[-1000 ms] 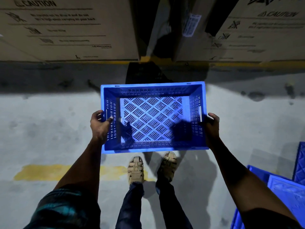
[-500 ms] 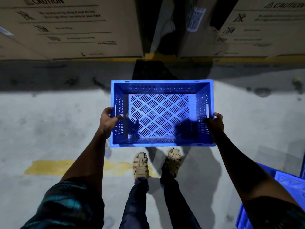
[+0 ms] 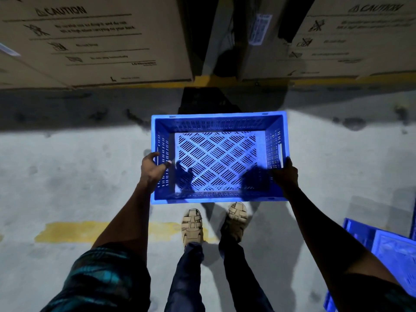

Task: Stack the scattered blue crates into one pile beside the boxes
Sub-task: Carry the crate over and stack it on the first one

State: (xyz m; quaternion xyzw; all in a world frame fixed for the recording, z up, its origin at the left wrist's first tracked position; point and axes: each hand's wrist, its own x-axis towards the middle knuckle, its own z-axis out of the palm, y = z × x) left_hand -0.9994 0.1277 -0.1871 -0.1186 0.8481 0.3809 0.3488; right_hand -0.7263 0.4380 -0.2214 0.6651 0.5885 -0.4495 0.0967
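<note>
Head view, item one: what is held?
— One blue crate (image 3: 217,157), open top up, slatted diamond-pattern floor, perforated walls. Held level in the air in front of the person, above the floor, short of the boxes.

Hands?
— Left hand (image 3: 153,171) grips the crate's left wall, thumb hooked inside, fingers outside. Right hand (image 3: 286,174) grips the right wall near the handle slot; in shadow, finger detail unclear.

Surface?
— Grey concrete floor (image 3: 67,172), mottled and stained. A worn yellow painted stripe (image 3: 74,230) crosses it near the feet. A second yellow line (image 3: 207,79) runs along the base of the boxes. A dark band of shadow lies across the floor below the boxes.

Room, far side?
— Two large cardboard boxes: left box (image 3: 94,41) with "CAUTION" heading and printed handling symbols; right box (image 3: 337,41) with the same heading, blurred, and a white label on its side. A dark gap between them.

Other stock?
— More blue crates (image 3: 391,251) at the lower right edge, partly cut off, well apart from the held one.

Person?
— Tan woven sandals (image 3: 192,224), dark trousers, teal plaid sleeve (image 3: 99,280) on the left arm.
</note>
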